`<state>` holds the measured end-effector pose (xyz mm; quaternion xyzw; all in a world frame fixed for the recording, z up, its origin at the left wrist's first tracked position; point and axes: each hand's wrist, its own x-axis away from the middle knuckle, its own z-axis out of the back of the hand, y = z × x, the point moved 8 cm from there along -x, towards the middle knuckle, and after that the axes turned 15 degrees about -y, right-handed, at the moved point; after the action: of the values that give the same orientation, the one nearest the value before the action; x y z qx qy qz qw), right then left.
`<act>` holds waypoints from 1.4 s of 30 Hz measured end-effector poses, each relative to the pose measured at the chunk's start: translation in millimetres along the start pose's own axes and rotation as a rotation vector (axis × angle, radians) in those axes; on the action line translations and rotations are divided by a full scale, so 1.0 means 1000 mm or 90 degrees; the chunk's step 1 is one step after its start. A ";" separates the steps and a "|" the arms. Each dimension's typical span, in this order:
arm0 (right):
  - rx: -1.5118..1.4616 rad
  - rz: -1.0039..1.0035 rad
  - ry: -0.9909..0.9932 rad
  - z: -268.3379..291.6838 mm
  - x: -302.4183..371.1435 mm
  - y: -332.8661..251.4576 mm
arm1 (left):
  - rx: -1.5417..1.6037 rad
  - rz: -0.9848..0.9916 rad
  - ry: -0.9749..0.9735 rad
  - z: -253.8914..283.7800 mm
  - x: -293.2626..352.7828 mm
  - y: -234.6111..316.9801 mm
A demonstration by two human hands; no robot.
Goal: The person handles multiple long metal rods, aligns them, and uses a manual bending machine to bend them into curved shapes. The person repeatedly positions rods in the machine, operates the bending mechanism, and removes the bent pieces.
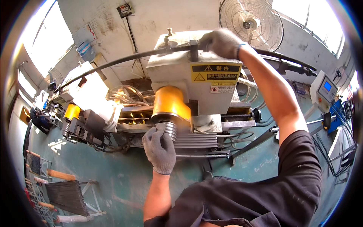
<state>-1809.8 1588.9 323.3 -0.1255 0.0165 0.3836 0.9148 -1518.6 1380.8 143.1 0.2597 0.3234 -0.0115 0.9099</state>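
A long dark bar [143,54] runs across the top of a pale metal machine [170,68]. My right hand [223,43], in a grey work glove and slightly blurred, curls over this bar just right of a black block on it. Lower down, a yellow cylinder [168,101] sticks out of the machine's front, with a stack of ridged metal rings [170,129] at its near end. My left hand [159,150], gloved in grey too, has its fingers bent around the left side of those rings. Some of its fingertips are hidden.
A control panel with a blue screen [327,87] stands at the right. Behind the machine is a large fan [249,24]. Another machine head with a yellow cylinder [72,112] is at the left. A rack of dark rods [66,196] stands on the green floor at lower left.
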 end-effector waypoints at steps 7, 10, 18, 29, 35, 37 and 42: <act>0.003 -0.011 0.105 -0.001 0.005 0.017 | 0.001 -0.022 0.009 0.001 0.001 -0.001; -0.318 0.002 0.255 0.035 0.033 0.010 | -0.012 -0.005 0.016 0.000 0.003 -0.005; -0.215 -0.074 0.236 0.021 0.037 0.015 | -0.014 -0.019 0.030 -0.001 0.002 0.000; 0.306 -0.142 0.180 0.032 -0.110 -0.059 | -0.021 -0.056 0.040 0.001 -0.001 -0.004; 0.205 0.039 0.482 0.102 0.012 -0.082 | 0.023 -0.086 0.054 -0.009 0.007 -0.001; 0.016 0.034 0.403 0.071 0.082 -0.095 | -0.014 -0.085 0.057 -0.018 0.007 -0.004; 0.091 0.128 0.407 -0.038 0.219 -0.085 | 0.010 -0.048 0.061 -0.005 0.017 -0.017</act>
<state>-1593.1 1675.2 277.7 -0.1727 0.3417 0.4110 0.8273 -1511.4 1371.2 121.3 0.2546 0.3760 -0.0360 0.8902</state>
